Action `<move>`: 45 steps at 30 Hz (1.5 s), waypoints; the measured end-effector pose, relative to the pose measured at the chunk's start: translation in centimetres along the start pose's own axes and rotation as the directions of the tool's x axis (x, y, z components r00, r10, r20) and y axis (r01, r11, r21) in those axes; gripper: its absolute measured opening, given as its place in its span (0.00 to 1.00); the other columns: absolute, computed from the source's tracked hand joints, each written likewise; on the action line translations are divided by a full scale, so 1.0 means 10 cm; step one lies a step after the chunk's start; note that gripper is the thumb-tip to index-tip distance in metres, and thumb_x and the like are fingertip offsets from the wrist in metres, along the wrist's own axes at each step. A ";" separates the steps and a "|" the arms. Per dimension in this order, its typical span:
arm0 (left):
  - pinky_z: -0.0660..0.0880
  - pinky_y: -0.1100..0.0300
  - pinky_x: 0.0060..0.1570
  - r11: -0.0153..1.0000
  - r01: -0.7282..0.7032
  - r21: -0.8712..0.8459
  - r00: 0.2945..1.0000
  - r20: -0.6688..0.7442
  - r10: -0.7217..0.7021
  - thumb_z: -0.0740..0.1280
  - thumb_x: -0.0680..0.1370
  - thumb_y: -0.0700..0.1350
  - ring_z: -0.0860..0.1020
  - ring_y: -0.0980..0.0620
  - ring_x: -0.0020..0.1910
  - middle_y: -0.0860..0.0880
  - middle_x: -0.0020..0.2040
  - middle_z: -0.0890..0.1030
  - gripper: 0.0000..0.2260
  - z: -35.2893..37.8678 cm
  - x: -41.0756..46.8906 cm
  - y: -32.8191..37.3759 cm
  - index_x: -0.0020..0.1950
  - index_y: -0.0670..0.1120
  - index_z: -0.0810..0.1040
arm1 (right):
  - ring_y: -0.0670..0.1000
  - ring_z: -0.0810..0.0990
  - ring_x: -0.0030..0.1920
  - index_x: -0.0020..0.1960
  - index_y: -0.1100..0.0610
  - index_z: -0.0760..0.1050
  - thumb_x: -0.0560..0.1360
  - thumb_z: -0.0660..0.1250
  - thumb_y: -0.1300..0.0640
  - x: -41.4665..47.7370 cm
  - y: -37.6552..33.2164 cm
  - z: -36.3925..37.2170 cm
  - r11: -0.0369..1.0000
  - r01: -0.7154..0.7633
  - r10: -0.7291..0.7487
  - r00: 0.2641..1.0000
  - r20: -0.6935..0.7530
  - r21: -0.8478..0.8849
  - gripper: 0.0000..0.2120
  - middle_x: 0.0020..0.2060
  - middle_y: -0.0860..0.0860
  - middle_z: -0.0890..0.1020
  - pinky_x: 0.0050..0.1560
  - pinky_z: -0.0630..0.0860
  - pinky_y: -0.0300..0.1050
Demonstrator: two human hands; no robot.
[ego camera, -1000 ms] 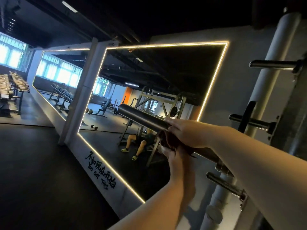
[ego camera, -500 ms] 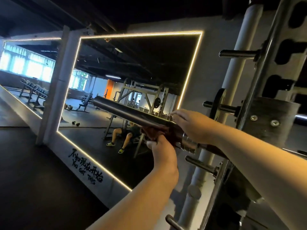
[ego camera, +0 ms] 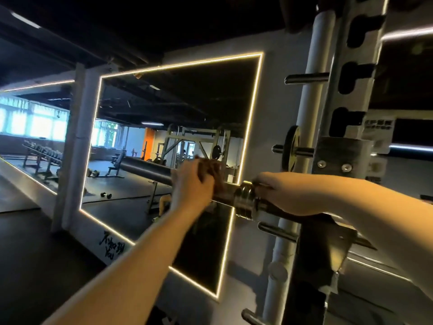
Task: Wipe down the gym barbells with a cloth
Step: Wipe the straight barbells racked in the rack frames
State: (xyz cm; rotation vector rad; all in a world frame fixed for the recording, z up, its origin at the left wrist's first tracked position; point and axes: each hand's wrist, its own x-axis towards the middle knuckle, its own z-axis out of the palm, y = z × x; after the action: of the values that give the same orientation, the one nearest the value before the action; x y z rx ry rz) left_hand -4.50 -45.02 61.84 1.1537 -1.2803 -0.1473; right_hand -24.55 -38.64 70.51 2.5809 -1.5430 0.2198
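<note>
Rack bay, dim gym. Long dark steel barbell (ego camera: 145, 168) lies across the rack and its thick sleeve end sticks out left, toward the wall mirror (ego camera: 187, 102). Dark brown cloth (ego camera: 212, 170) is wrapped on the sleeve, just left of the shiny steel collar (ego camera: 246, 199).

Left hand (ego camera: 189, 186): grip clenched round the cloth and the sleeve under it. Right hand (ego camera: 281, 193): grip closed over the thin shaft just right of the collar, fingertips touching the collar.

- Around:
  - Grey perforated rack upright (ego camera: 334, 95) stands right of the hands, close to the camera, and blocks the view of the bar further right.
  - White round post (ego camera: 311, 102) is beside it, with chrome storage pegs (ego camera: 307, 78).
  - One peg carries a small black weight plate (ego camera: 290, 146), just above the right hand.
  - The mirror has a lit LED strip frame (ego camera: 182, 65). It reflects benches, a dumbbell rack, an orange panel and bright windows.
  - Floor is dark.
- Writing:
  - Black brush-style lettering (ego camera: 112, 246) sits on the white wall below the mirror, partly hidden by the left forearm. "You" is readable, with characters above it that can't be made out.
  - White label (ego camera: 378, 127) on the rack's right side is too blurred to read.
</note>
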 end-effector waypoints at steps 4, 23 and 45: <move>0.79 0.47 0.57 0.979 0.009 0.202 0.991 0.126 -0.035 0.62 0.82 0.51 0.79 0.50 0.50 0.51 0.50 0.79 0.04 0.00 0.17 0.21 0.53 0.56 0.75 | 0.51 0.80 0.51 0.62 0.50 0.75 0.86 0.55 0.49 -0.34 0.22 -0.05 0.995 -0.064 0.064 0.998 -0.006 -0.079 0.13 0.51 0.51 0.80 0.57 0.78 0.53; 0.52 0.50 0.80 0.784 -0.609 0.122 0.710 0.523 0.471 0.63 0.84 0.46 0.72 0.52 0.67 0.50 0.64 0.78 0.15 0.43 -0.75 1.02 0.71 0.50 0.74 | 0.56 0.78 0.48 0.57 0.64 0.78 0.87 0.53 0.50 -0.86 0.56 0.07 0.925 -0.101 0.206 0.943 -0.261 0.367 0.21 0.47 0.60 0.79 0.47 0.72 0.45; 0.79 0.63 0.34 0.814 0.260 -0.520 0.786 0.604 0.134 0.54 0.86 0.45 0.81 0.48 0.43 0.40 0.55 0.77 0.11 0.53 -0.74 1.46 0.69 0.48 0.66 | 0.51 0.80 0.55 0.63 0.57 0.77 0.85 0.60 0.51 -0.87 0.69 0.09 0.871 0.019 0.174 0.923 -0.343 0.490 0.14 0.53 0.53 0.82 0.56 0.75 0.42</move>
State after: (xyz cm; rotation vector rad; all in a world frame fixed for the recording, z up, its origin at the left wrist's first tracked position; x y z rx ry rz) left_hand -18.48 -36.30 66.75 0.6070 -1.6053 -0.9869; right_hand -34.65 -34.59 68.23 2.5825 -1.5958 1.1864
